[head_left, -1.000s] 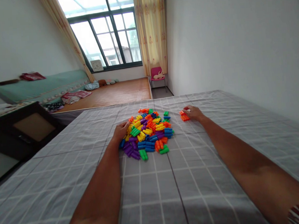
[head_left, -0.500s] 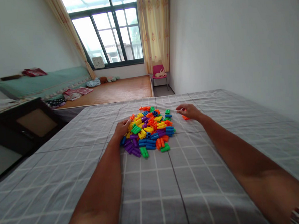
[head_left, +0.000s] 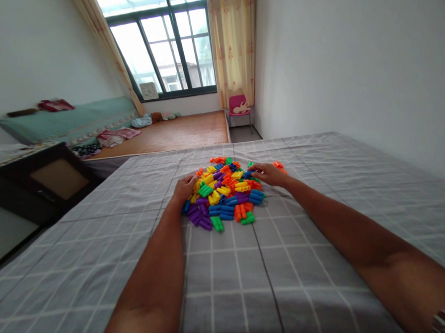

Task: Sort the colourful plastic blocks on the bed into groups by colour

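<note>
A heap of plastic toy building blocks (head_left: 223, 186), shaped like short joined tubes in yellow, orange, blue, green and purple, lies on the grey checked cloth (head_left: 235, 265). My left hand (head_left: 185, 188) rests against the heap's left edge, its fingers loosely stretched along the yellow blocks. At the right side of the heap, my right hand (head_left: 267, 174) has its thumb and fingertips at a blue block (head_left: 247, 175). The hand partly hides that block. Behind this hand an orange block (head_left: 278, 166) lies apart from the heap.
Beyond the cloth's far edge is a bed with a brown mat (head_left: 191, 131). A pink chair (head_left: 237, 105) holding a soft toy stands by the curtain. A dark cabinet (head_left: 55, 175) is at the left, and a white wall (head_left: 351, 60) runs along the right.
My right hand has moved left and slightly nearer, from beside the loose orange block to the blue block at the heap. My left hand stays at the heap's left edge.
</note>
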`<move>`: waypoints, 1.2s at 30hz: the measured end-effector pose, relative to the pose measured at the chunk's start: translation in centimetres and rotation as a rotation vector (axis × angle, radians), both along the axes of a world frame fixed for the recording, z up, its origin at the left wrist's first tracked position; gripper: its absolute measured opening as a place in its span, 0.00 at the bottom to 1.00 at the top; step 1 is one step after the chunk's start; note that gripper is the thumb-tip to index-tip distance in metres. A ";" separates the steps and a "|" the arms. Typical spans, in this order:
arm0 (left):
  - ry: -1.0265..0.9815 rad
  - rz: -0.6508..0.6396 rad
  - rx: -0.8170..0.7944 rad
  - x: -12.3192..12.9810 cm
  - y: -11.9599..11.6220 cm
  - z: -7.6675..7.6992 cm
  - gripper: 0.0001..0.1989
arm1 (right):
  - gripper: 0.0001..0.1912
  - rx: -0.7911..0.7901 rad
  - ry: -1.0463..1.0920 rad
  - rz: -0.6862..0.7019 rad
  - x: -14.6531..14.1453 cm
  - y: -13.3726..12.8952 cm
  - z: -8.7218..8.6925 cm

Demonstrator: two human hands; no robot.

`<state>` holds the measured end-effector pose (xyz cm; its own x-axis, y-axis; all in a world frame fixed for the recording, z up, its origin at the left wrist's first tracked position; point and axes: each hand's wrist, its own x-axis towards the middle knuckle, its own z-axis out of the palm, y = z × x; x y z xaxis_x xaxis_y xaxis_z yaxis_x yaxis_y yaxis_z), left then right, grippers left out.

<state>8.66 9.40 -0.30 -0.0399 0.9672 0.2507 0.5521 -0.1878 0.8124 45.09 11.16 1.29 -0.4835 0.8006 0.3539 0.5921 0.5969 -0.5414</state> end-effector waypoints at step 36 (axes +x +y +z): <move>0.027 0.007 0.021 -0.1 0.2 -0.1 0.25 | 0.22 -0.072 0.077 0.249 -4.8 -4.9 2.5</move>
<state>8.56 9.63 -0.42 -0.0398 0.9614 0.2721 0.5755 -0.2006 0.7929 40.27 6.21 3.83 -0.6426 0.6847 0.3438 0.3875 0.6776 -0.6251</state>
